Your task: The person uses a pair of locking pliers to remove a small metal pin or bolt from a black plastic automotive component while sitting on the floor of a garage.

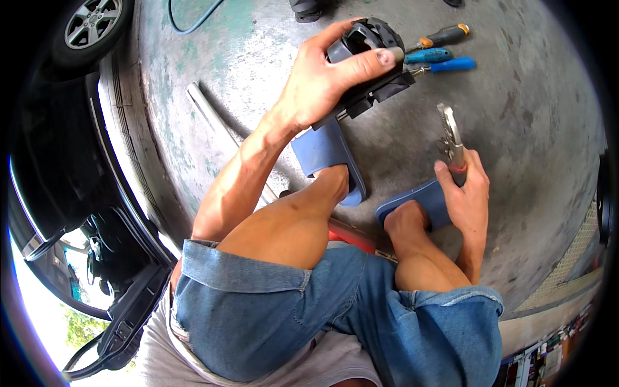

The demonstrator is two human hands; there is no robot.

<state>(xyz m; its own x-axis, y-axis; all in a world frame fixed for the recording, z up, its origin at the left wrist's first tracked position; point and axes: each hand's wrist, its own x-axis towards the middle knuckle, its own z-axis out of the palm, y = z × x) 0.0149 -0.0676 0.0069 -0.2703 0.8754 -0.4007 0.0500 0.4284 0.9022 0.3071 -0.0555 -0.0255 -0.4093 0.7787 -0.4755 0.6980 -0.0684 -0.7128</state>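
My left hand [317, 80] grips a black plastic part [374, 91] with an open hollow and small tabs along its edge. It is held above the floor in front of me, the thumb pressed along its top side. What the part belongs to I cannot tell. My right hand [469, 197], lower and to the right, is closed round silver pliers [452, 135] with a bit of red by the grip. Their toothed jaws point up and away from me, apart from the black part. Beyond the part lie an orange-and-black screwdriver [445, 36], a teal screwdriver [430, 56] and a blue screwdriver [453, 64].
A long metal bar [216, 119] lies on the concrete floor at the left. Blue sandals [320, 149] are on my feet, and a red object [351, 236] shows beneath me. A dark car [58, 155] stands at the left, near a loose wheel [93, 24]. A blue hose [187, 29] curves behind.
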